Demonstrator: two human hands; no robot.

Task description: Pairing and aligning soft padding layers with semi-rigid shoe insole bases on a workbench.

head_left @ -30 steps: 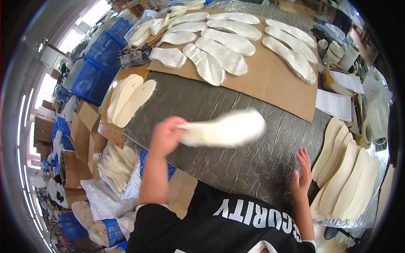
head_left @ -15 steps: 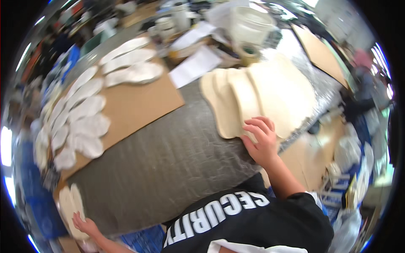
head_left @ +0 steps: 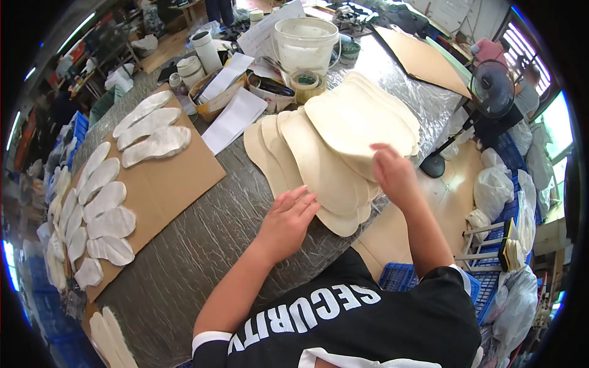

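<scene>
Cream, foot-shaped insoles [head_left: 331, 178] lie in overlapping stacks on the dark film-covered table [head_left: 208, 245]. An upper group of insoles [head_left: 362, 110] sits over the right part of the pile. At its near edge my right hand [head_left: 397, 176] has its fingers curled together on an insole, slightly blurred. My left hand [head_left: 287, 222] rests against the near left edges of the lower insoles, fingers stretched out and nothing held in them. More narrow cream insoles [head_left: 111, 337] lie at the table's near left corner.
White insole-shaped pieces [head_left: 113, 199] cover much of a brown board [head_left: 175, 178] at left. Behind the stacks stand a white bucket [head_left: 300, 46], a tape roll [head_left: 307, 83] and papers [head_left: 236, 119]. To the right are a black fan [head_left: 492, 89] and blue crates [head_left: 397, 277].
My left hand has moved from the cream insoles at the near left corner to the main pile. My right hand has shifted up and slightly right. The pile's insoles now lie fanned differently.
</scene>
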